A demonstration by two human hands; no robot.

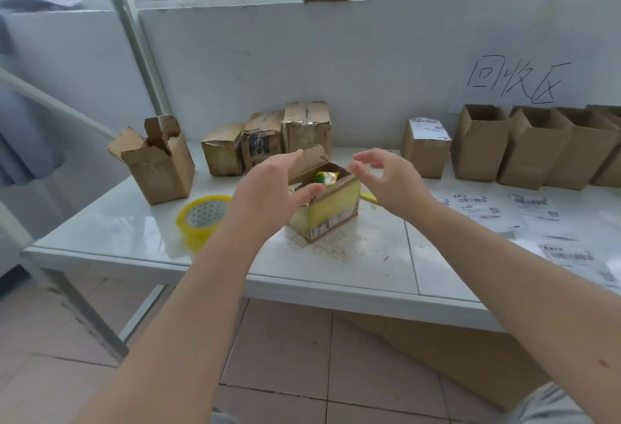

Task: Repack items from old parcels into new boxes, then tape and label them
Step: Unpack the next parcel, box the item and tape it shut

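Note:
A small old cardboard parcel [331, 213] with yellow tape on its side stands open in the middle of the white table [117, 238]. A yellow-green packet [325, 177] shows inside it. My left hand [268, 185] hovers over the parcel's left side, fingers spread and relaxed, thumb near the front rim. My right hand [386, 175] hangs to the right of the opening, fingers loosely curved, holding nothing. A roll of yellow tape [201, 218] lies left of the parcel. Several printed labels [534, 210] lie at the right.
An opened torn box [158, 165] stands at the left. Three worn sealed parcels [268, 143] sit behind the open one. A labelled box [426, 148] and several open new boxes [537, 148] line the wall at right. Flat cardboard [453, 353] lies under the table.

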